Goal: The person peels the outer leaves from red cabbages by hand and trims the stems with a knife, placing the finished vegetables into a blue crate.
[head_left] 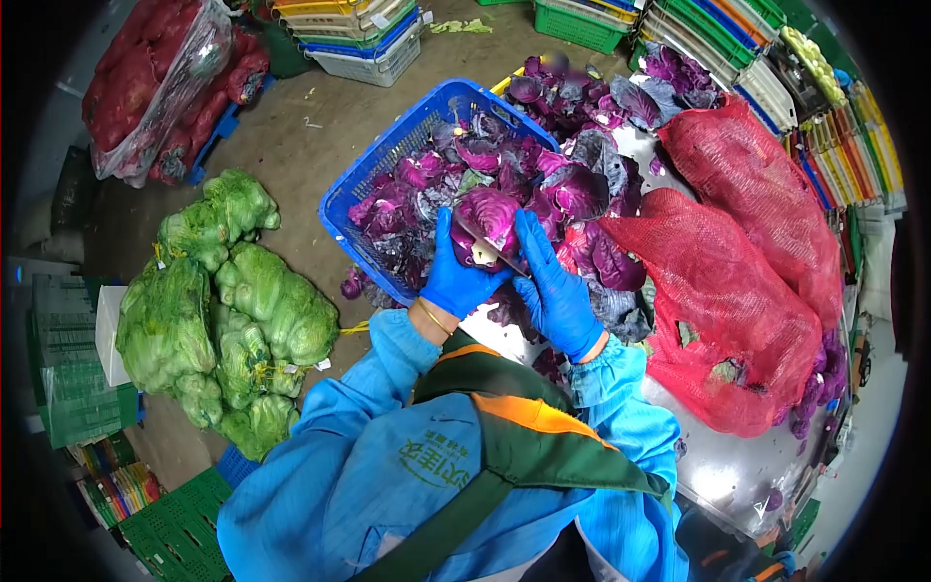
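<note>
A purple cabbage (487,215) rests in my left hand (454,276), which wears a blue glove and cups it from the left and below. My right hand (558,291), gloved the same way, is closed on a knife whose blade (485,242) lies across the cabbage near its pale stem end. The knife's handle is hidden in my fingers. Just beyond my hands stands a blue plastic basket (339,199) filled with loose purple cabbage leaves (427,179).
On the metal table (718,475) to the right lie red mesh sacks (718,310) and more loose leaves (572,92). Bags of green vegetables (281,301) sit on the floor at left. Stacked crates (364,48) and a filled red sack (145,78) stand farther back.
</note>
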The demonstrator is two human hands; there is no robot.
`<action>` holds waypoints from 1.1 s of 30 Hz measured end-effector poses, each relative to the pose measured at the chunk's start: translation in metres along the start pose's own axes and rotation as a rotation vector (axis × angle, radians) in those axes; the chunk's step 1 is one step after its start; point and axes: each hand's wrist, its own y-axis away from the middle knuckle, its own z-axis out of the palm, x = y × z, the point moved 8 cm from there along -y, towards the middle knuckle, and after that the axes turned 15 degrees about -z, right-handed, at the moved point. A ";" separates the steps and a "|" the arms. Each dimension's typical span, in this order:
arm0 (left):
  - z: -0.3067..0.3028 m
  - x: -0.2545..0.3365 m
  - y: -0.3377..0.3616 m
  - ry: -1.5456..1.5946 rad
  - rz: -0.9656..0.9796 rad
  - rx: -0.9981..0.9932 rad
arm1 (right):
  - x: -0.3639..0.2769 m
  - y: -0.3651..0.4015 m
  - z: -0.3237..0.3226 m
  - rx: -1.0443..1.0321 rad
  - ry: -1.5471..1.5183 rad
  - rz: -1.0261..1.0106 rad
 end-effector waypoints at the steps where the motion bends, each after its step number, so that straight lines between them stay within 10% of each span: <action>1: -0.002 0.000 -0.001 -0.001 -0.001 0.000 | 0.000 0.001 0.000 -0.002 -0.006 -0.005; 12: -0.014 -0.010 -0.004 0.047 0.089 0.086 | 0.010 -0.002 0.005 0.300 0.075 0.178; 17: -0.023 -0.035 0.017 0.073 -0.038 0.188 | 0.090 0.007 -0.006 0.719 -0.594 0.452; 22: -0.005 -0.029 0.028 0.149 -0.103 0.138 | 0.120 -0.004 -0.032 0.667 -0.466 0.499; 28: -0.037 0.004 0.035 -0.097 -0.098 0.304 | 0.000 -0.024 -0.014 0.073 -0.104 -0.148; 32: -0.036 0.002 0.030 -0.155 -0.113 0.179 | -0.004 -0.022 0.010 -0.201 -0.001 0.059; 33: -0.015 0.008 0.041 -0.630 0.142 0.279 | -0.002 -0.022 0.008 -0.096 0.002 0.040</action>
